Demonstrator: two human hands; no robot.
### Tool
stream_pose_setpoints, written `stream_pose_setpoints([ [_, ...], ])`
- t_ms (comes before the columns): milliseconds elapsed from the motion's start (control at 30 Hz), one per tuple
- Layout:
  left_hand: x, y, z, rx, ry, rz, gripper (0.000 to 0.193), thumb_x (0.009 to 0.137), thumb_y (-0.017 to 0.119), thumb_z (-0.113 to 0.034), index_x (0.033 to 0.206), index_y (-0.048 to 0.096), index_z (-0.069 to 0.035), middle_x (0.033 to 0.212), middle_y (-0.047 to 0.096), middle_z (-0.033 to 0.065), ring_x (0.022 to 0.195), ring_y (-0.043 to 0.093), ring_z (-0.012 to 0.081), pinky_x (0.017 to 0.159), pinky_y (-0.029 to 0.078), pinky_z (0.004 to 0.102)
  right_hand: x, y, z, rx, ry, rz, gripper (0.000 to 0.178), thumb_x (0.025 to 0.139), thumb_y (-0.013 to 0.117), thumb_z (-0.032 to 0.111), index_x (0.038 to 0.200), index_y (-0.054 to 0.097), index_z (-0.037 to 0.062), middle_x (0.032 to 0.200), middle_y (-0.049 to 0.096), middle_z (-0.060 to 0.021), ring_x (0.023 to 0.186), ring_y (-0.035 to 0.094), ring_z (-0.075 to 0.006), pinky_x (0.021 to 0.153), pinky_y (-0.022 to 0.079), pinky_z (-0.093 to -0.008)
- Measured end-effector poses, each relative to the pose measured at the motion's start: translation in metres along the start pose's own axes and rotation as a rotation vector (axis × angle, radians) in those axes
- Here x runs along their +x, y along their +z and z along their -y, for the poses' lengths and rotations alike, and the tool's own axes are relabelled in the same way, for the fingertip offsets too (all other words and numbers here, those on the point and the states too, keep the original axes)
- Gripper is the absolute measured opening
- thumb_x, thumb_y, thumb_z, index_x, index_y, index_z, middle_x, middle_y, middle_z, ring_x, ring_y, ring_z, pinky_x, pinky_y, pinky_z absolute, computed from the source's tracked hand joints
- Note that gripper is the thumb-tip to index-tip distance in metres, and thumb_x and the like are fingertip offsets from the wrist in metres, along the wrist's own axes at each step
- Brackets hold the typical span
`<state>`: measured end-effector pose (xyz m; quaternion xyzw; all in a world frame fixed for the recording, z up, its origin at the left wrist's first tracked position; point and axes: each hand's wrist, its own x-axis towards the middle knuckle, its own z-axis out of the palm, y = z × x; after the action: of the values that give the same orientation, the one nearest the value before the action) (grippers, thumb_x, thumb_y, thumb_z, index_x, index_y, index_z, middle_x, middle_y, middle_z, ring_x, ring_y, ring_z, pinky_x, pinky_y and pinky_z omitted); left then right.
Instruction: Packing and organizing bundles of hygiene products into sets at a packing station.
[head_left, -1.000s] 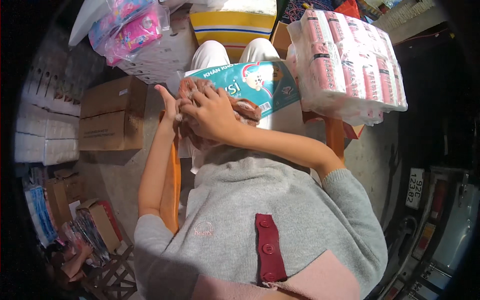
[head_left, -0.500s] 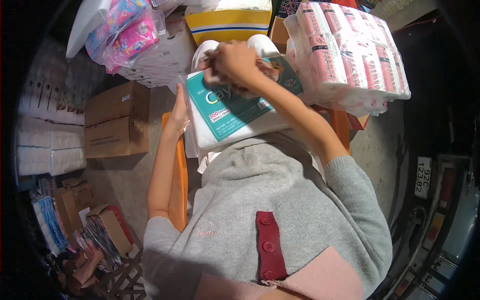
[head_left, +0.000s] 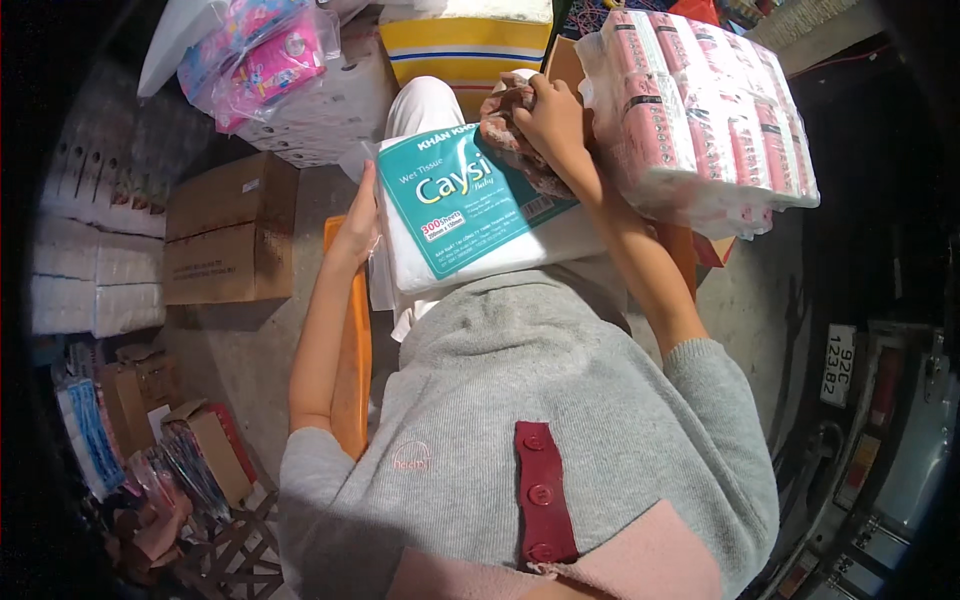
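A white pack of tissues [head_left: 420, 268] with a green label lies across my lap in clear plastic. My left hand [head_left: 357, 225] grips its left side, the thumb pointing up along the edge and the other fingers hidden beneath. A crumpled brown patterned cloth [head_left: 508, 125] is bunched in my right hand [head_left: 555, 120], over the pack's far right part. The cloth covers some of the label there. Whether it touches the pack all along its underside I cannot tell.
A large wrapped bundle of pink-and-white packs [head_left: 700, 120] stands close beside my right forearm. Ahead is a yellow box [head_left: 465, 50]. Pink and blue plastic packages [head_left: 270, 65] rest on white packs at the far left, above a brown carton [head_left: 230, 230]. An orange chair edge [head_left: 350, 390] shows beside my left forearm.
My right hand has moved to the right with the cloth, from the label's upper middle to the pack's far right, uncovering more of the label. My left hand stays at the left side.
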<state>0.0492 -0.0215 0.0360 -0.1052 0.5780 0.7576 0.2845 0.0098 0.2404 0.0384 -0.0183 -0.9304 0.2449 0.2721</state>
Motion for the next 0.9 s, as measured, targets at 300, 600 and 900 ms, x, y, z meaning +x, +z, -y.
stream_pose_setpoints([
  [300, -0.005, 0.008, -0.001, 0.034, 0.062, -0.006, 0.062, 0.092, 0.028, -0.050, 0.130, 0.034, -0.002, 0.130, 0.041, 0.0109, 0.117, 0.040, 0.0186, 0.098, 0.031, 0.0297, -0.030, -0.030, 0.001, 0.153, -0.062, -0.138, 0.034, 0.067, 0.059, 0.012, 0.101, 0.054, 0.0105, 0.083, 0.054, -0.0167, 0.078, 0.055, -0.0347, 0.068, 0.043, -0.0404],
  [600, 0.006, -0.008, 0.007, -0.071, 0.048, 0.065, 0.077, 0.087, 0.019, -0.062, 0.131, 0.031, -0.001, 0.129, 0.042, 0.0124, 0.117, 0.042, 0.0216, 0.099, 0.031, 0.0323, -0.083, -0.065, 0.014, 0.401, -0.242, 0.119, 0.036, 0.062, 0.064, 0.007, 0.098, 0.056, 0.0067, 0.097, 0.053, -0.0142, 0.089, 0.053, -0.0332, 0.077, 0.043, -0.0368],
  [900, 0.004, 0.000, 0.001, -0.104, 0.060, 0.085, 0.086, 0.080, 0.012, -0.072, 0.128, 0.038, -0.005, 0.116, 0.053, 0.0091, 0.102, 0.052, 0.0174, 0.089, 0.040, 0.0288, -0.108, -0.054, 0.058, 0.273, -0.708, 0.095, 0.045, 0.042, 0.072, 0.022, 0.086, 0.061, 0.0181, 0.094, 0.057, -0.0006, 0.087, 0.053, -0.0218, 0.079, 0.038, -0.0420],
])
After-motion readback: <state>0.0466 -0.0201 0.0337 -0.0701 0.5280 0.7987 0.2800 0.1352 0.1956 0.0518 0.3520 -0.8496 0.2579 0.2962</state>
